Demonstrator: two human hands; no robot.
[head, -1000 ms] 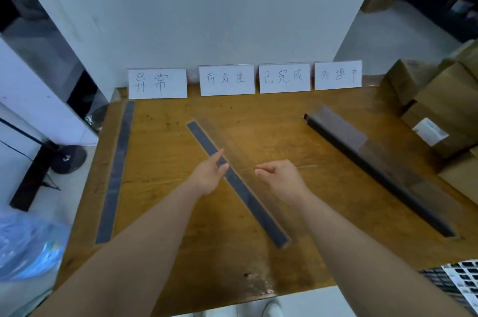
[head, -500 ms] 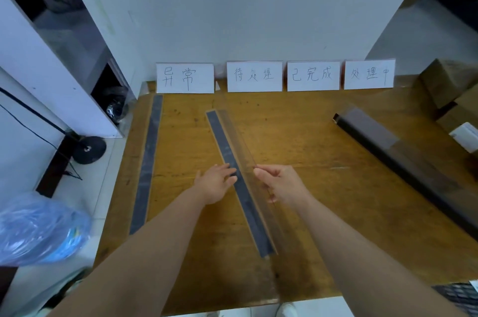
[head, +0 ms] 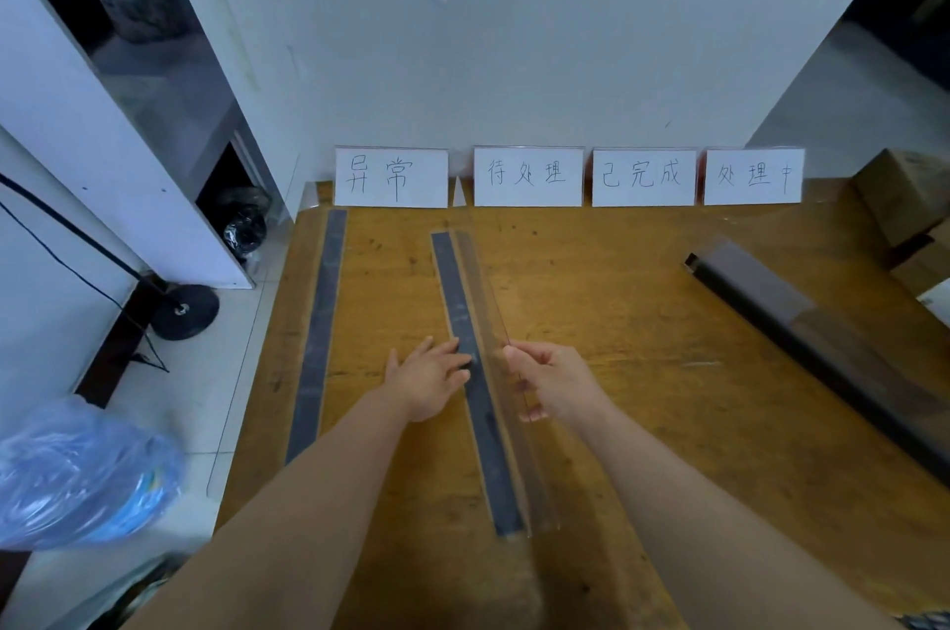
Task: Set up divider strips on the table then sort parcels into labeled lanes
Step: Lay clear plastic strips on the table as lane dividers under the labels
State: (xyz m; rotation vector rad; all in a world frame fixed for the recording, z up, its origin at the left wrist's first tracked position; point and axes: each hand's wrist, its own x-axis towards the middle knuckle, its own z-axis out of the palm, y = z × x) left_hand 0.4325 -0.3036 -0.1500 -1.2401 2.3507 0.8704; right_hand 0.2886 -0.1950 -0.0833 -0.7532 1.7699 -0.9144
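- Bench [head: 642,346]: worn orange-brown wood, butted against a plain white wall [head: 514,38]. A pale tiled floor [head: 226,398] lies to the left.
- Label cards [head: 528,177]: four white handwritten cards stand along the far edge.
- Divider strip [head: 457,290]: a flat dark grey base with a clear upright wall. It lies near-to-far at mid-bench.
- My left hand [head: 429,380]: fingers straight, pressing the base down.
- My right hand [head: 552,382]: thumb and fingers pinch the clear wall.
- Second strip [head: 318,336]: lies flat along the left edge.
- Right side: a dark bundle of strips [head: 761,290], with cardboard boxes [head: 894,197] beyond it.
- Blue plastic bag [head: 77,475]: on the floor, near left.
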